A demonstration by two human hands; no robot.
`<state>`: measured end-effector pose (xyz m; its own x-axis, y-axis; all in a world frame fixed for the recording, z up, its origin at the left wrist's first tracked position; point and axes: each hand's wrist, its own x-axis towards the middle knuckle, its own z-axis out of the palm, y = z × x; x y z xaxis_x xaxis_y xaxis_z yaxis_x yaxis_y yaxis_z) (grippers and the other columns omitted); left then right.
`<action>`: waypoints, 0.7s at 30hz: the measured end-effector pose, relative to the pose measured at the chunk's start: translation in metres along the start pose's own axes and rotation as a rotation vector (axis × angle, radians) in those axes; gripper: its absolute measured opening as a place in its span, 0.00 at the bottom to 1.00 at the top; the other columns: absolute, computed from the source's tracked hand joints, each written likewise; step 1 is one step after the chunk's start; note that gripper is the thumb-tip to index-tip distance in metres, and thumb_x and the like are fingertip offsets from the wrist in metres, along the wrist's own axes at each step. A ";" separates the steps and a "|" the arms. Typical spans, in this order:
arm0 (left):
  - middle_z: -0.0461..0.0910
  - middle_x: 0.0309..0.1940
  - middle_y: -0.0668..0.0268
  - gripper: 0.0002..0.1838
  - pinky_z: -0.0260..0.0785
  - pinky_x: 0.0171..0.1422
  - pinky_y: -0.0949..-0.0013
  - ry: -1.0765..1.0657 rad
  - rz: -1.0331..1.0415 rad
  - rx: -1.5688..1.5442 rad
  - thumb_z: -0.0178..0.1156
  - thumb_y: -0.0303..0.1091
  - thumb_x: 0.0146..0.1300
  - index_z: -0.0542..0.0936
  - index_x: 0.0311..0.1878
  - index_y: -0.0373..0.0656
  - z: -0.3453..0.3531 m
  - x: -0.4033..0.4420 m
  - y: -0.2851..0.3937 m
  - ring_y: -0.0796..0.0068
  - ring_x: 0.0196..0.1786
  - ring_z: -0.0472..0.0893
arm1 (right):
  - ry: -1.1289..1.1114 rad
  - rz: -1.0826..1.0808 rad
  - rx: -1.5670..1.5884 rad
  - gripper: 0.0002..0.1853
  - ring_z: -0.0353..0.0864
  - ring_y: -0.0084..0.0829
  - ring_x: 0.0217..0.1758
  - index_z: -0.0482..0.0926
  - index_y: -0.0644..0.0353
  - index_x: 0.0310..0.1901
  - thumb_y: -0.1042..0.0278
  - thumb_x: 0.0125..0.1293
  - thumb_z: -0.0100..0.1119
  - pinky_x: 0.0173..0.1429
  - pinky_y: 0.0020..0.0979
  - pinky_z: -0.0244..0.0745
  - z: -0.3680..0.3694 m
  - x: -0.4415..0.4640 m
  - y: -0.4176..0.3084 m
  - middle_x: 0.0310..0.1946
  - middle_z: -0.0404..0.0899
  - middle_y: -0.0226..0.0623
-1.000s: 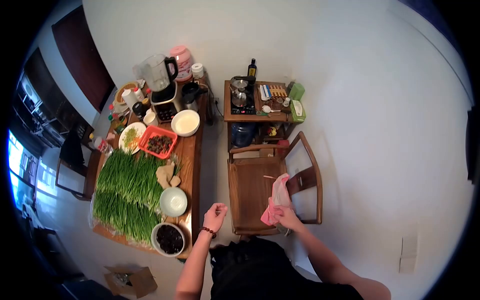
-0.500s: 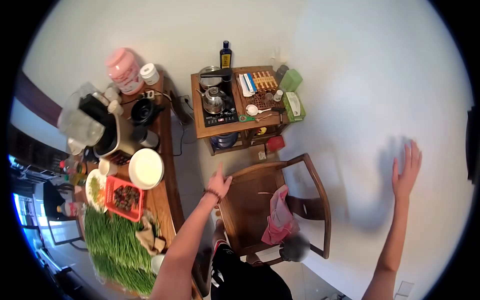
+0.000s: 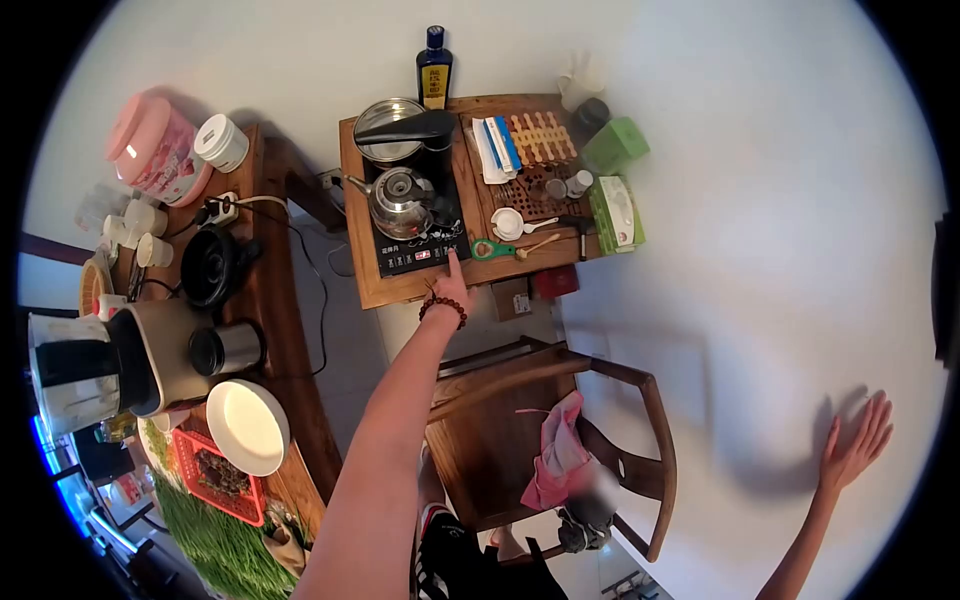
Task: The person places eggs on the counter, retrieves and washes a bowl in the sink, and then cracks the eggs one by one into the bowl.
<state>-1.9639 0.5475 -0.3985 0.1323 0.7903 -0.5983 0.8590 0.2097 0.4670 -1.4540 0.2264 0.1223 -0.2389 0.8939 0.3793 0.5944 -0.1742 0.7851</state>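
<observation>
My left hand [image 3: 452, 288], with a beaded bracelet [image 3: 443, 312] on its wrist, reaches to the front of the black induction cooker [image 3: 420, 258]. Its index finger is stretched out, the tip at the right side of the control panel; whether it touches is hard to tell. A glass-and-steel kettle [image 3: 402, 205] stands on the cooker. Just right of the fingertip lies a green bottle opener [image 3: 490, 249]. My right hand [image 3: 856, 445] is open, its fingers spread flat at the white wall [image 3: 760, 300], and holds nothing.
A wooden chair [image 3: 490, 455] with a pink cloth [image 3: 555, 455] stands below my left arm. On the left table are a white bowl [image 3: 248, 428], a red basket [image 3: 215, 490], a blender [image 3: 85, 365] and green stalks [image 3: 215, 545]. A dark bottle [image 3: 434, 70] stands behind the cooker.
My left hand has moved from over the chair to the cooker's control panel. The view has come closer to the small table, and my right hand sits lower in view against the wall.
</observation>
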 end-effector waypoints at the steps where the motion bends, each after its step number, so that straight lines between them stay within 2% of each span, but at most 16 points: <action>1: 0.71 0.68 0.37 0.57 0.76 0.67 0.46 0.010 -0.012 -0.008 0.64 0.50 0.72 0.32 0.87 0.52 0.000 0.004 0.001 0.42 0.66 0.80 | 0.005 -0.006 -0.017 0.33 0.60 0.45 0.85 0.66 0.60 0.78 0.59 0.76 0.60 0.87 0.51 0.49 0.000 0.000 0.000 0.80 0.66 0.43; 12: 0.69 0.69 0.37 0.56 0.78 0.64 0.45 0.087 -0.078 0.020 0.65 0.52 0.71 0.37 0.87 0.48 0.011 0.017 0.002 0.41 0.63 0.81 | -0.004 -0.013 -0.037 0.32 0.61 0.45 0.85 0.67 0.58 0.78 0.59 0.76 0.60 0.86 0.50 0.50 -0.002 0.003 -0.001 0.80 0.66 0.42; 14: 0.74 0.65 0.38 0.54 0.78 0.62 0.44 0.256 0.035 -0.031 0.64 0.51 0.70 0.41 0.87 0.45 0.013 -0.007 -0.001 0.40 0.61 0.82 | -0.006 -0.008 -0.032 0.32 0.61 0.45 0.85 0.67 0.58 0.78 0.59 0.76 0.60 0.86 0.50 0.50 -0.003 0.002 -0.001 0.80 0.66 0.42; 15: 0.74 0.65 0.38 0.54 0.78 0.62 0.44 0.259 0.031 -0.030 0.64 0.51 0.70 0.41 0.87 0.45 0.014 -0.023 -0.003 0.40 0.61 0.82 | -0.010 0.000 -0.015 0.32 0.60 0.45 0.85 0.67 0.57 0.78 0.59 0.77 0.60 0.86 0.50 0.50 -0.003 0.002 0.000 0.80 0.66 0.41; 17: 0.77 0.59 0.38 0.50 0.78 0.60 0.46 0.283 0.058 -0.184 0.65 0.51 0.70 0.49 0.85 0.44 0.020 -0.062 -0.010 0.39 0.59 0.82 | -0.002 0.009 0.006 0.32 0.60 0.45 0.85 0.67 0.57 0.78 0.59 0.77 0.60 0.86 0.50 0.50 -0.003 0.000 0.002 0.80 0.66 0.41; 19: 0.83 0.51 0.43 0.42 0.79 0.57 0.49 0.427 0.107 -0.373 0.67 0.50 0.69 0.62 0.79 0.42 0.053 -0.105 -0.031 0.44 0.53 0.85 | 0.006 0.011 -0.010 0.32 0.62 0.45 0.84 0.68 0.58 0.77 0.55 0.77 0.60 0.86 0.50 0.52 -0.002 -0.001 0.002 0.80 0.67 0.42; 21: 0.87 0.44 0.51 0.32 0.79 0.53 0.53 0.287 -0.044 -0.578 0.70 0.49 0.68 0.74 0.68 0.42 0.050 -0.177 -0.032 0.52 0.47 0.87 | 0.025 0.008 -0.005 0.32 0.62 0.45 0.84 0.68 0.58 0.77 0.55 0.77 0.60 0.86 0.50 0.52 -0.003 -0.003 0.004 0.80 0.67 0.41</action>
<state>-1.9903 0.3722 -0.3397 -0.1032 0.8794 -0.4647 0.4450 0.4587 0.7692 -1.4533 0.2223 0.1257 -0.2530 0.8820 0.3975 0.5929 -0.1834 0.7841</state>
